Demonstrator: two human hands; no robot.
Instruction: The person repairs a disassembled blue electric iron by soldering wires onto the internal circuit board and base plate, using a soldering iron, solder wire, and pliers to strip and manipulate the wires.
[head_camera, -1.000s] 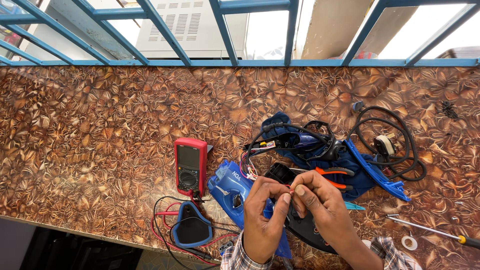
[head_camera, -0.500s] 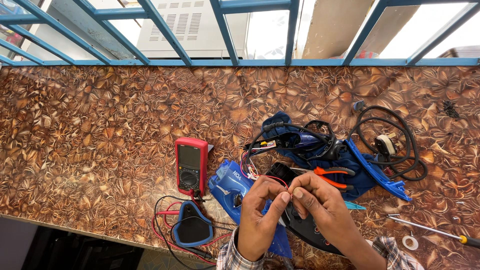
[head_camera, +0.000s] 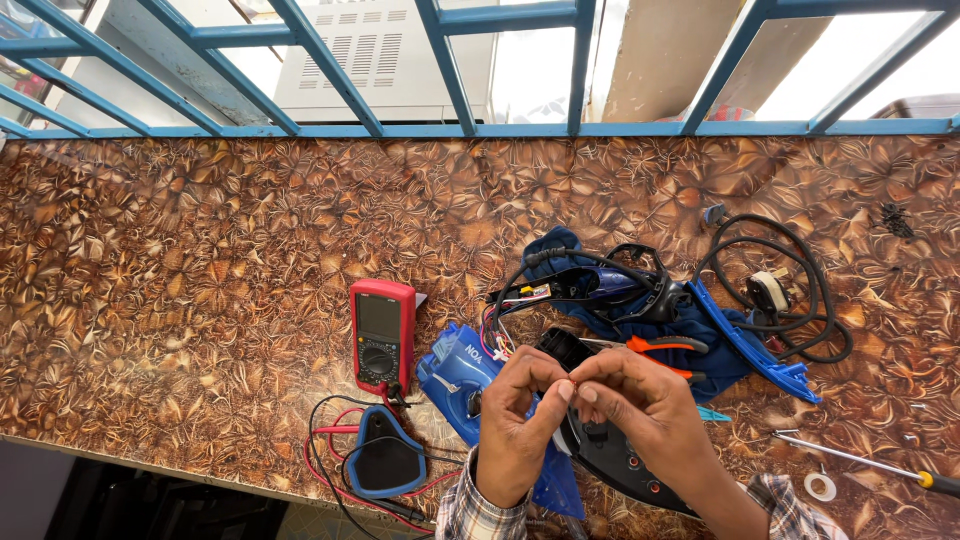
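Near the front edge of the brown patterned worktop (head_camera: 200, 260), the left hand (head_camera: 515, 420) and right hand (head_camera: 640, 405) meet fingertip to fingertip, both pinching a small pale part (head_camera: 568, 392) with a thin red wire at it; what the part is cannot be told. The hands hover just above a dismantled blue iron (head_camera: 480, 385) and its dark soleplate (head_camera: 625, 460), which lie close to the near edge. Just left stand a red multimeter (head_camera: 382, 335) and a blue-rimmed dark cover (head_camera: 382, 455) amid red and black leads (head_camera: 330, 450). Behind the hands lie orange-handled pliers (head_camera: 660, 347) and a black coiled cord with plug (head_camera: 775, 290); a screwdriver (head_camera: 860, 462) lies far right. The worktop's left half lies bare, and blue window bars (head_camera: 450, 60) close the far edge.
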